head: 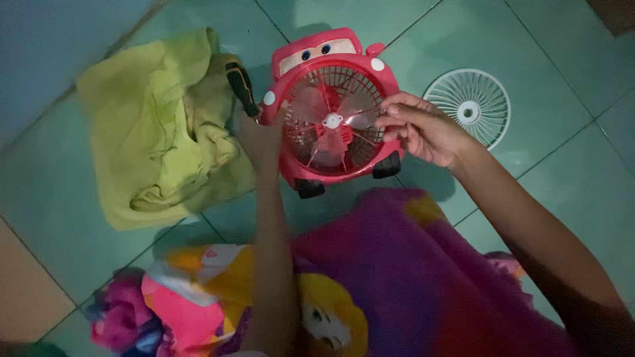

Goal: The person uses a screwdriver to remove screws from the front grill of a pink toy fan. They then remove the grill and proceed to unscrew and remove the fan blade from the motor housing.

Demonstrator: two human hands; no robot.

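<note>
I'm bracing the fan (pixel 331 109) with my left hand (pixel 259 142), fingers pressed against its left side beside the grille; how far they're curled, I can't tell, the hand is dark and blurred. My right hand (pixel 423 129) is pinching at the fan's right rim, fingertips (pixel 390 112) closed on the grille edge, probably so the body isn't sliding on the floor (pixel 549 99). The fan is lying face up on the tiles just beyond my fingers, red, car-shaped, blades exposed behind the wire. A loose white grille (pixel 468 107) is lying right of my right fingers, apart from the fan. A screwdriver (pixel 242 86) is resting on the green cloth (pixel 159 125) just left of my left fingers, tip hidden behind the hand. Fan's lower edge is partly cut off by my purple clothing (pixel 397 277). Dim light; screws aren't making out.
</note>
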